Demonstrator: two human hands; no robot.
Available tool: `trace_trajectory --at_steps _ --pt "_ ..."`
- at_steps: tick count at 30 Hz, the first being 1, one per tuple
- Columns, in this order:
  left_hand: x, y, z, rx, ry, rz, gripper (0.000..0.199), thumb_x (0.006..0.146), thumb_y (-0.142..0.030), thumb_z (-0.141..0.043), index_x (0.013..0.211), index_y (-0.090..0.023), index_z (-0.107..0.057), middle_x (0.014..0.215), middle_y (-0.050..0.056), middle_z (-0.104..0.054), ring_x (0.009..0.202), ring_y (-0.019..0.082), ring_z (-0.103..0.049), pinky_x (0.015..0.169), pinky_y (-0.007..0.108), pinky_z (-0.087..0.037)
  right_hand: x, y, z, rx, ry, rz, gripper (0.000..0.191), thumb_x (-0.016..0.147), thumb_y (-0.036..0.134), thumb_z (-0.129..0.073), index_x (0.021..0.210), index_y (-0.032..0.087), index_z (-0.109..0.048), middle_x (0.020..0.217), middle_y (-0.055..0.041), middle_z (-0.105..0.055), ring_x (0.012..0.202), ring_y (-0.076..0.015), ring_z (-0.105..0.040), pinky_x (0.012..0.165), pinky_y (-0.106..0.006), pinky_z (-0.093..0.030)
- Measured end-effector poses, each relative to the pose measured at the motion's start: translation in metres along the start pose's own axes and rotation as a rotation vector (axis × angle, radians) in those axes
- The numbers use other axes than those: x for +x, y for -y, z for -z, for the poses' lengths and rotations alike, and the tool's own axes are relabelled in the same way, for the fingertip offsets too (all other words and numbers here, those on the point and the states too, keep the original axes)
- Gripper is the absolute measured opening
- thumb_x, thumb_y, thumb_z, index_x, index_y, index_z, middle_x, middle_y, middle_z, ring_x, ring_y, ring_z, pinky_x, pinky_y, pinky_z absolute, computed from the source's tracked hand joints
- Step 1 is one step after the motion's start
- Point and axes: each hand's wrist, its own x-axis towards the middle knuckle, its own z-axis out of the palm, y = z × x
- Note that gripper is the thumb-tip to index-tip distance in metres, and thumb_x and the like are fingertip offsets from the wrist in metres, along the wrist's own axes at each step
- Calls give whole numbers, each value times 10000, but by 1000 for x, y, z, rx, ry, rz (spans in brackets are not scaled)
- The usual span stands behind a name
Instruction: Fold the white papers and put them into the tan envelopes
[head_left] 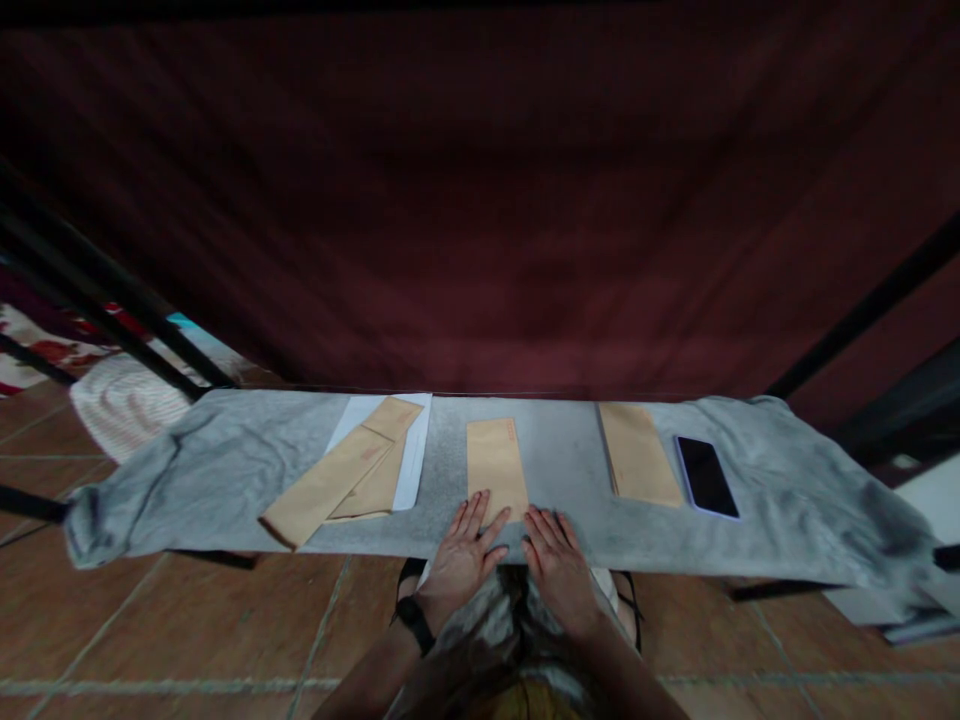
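Observation:
A brown paper envelope (495, 460) lies flat on the grey cloth in front of me. My left hand (466, 548) rests with spread fingers on its near end. Beside the envelope's near right corner, my right hand (553, 550) lies flat, fingers slightly apart, holding nothing. To the left, several brown envelopes (337, 480) overlap at an angle on a white sheet (412, 460). On the right, a small stack of brown envelopes (641, 460) lies on the cloth.
A dark-screened phone (707, 477) lies right of the envelope stack. The grey cloth (247, 460) covers a narrow surface. Behind it hangs a dark red curtain (525, 220). Black metal bars (862, 310) stand at both sides, above a tiled floor (247, 620).

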Motion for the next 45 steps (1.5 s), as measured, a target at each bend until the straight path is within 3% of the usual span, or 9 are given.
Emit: trace_trajectory --at_steps 7,13,16,24,30,36,42,45 --pt "-1 3 -3 9 -5 -22 679 996 -564 -464 1599 -329 -257 1681 108 -223 1519 303 -296 1206 493 -329 7 19 -1 0 43 41 542 1056 291 -371 1585 188 -311 1587 -92 -426 1470 -222 -391 1211 -486 -340" --pt "5 3 0 -45 8 13 523 1058 -439 -369 1569 -333 -336 1653 63 -322 1505 239 -335 1230 499 -300 2 18 -3 -20 27 50 520 1052 278 -379 1563 181 -360 1589 -71 -424 1482 -199 -369 1223 -456 -323" --pt "26 4 -6 -74 4 38 544 1065 -452 -315 1572 -255 -339 1622 91 -385 1498 237 -349 1229 510 -309 2 18 -9 -33 4 44 518 1043 276 -399 1551 176 -386 1588 -72 -426 1474 -208 -383 1234 -456 -301" --pt "113 19 -32 -83 70 115 651 1046 -499 -279 1560 -103 -332 1617 182 -361 1526 280 -278 1230 515 -275 3 19 -14 -48 -52 46 501 1030 270 -426 1522 176 -433 1535 -66 -506 1437 -217 -441 1214 -439 -328" --pt "137 32 -40 -56 50 152 677 1039 -526 -271 1549 -87 -346 1604 190 -383 1515 281 -307 1229 497 -271 0 20 -18 -71 -148 60 543 1020 261 -454 1552 181 -376 1528 -65 -515 1432 -215 -449 1217 -434 -328" --pt "115 33 -40 -23 -18 94 657 1048 -513 -284 1558 -103 -337 1592 180 -406 1503 263 -336 1216 490 -308 2 17 -20 -89 -107 63 541 1013 268 -459 1545 185 -395 1547 -63 -491 1440 -217 -437 1210 -417 -331" --pt "42 23 -40 55 -150 62 670 1033 -441 -418 1608 -160 -216 1585 145 -429 1488 246 -367 1203 472 -346 4 16 -21 -58 -65 42 516 1004 274 -483 1514 201 -452 1546 -45 -492 1427 -202 -454 1204 -400 -325" --pt "14 22 -35 33 -147 43 600 1038 -372 -424 1594 -202 -275 1563 119 -470 1453 229 -428 1160 437 -418 9 15 -16 -4 -33 3 484 1005 226 -458 1488 226 -492 1529 -34 -516 1408 -196 -480 1185 -401 -357"
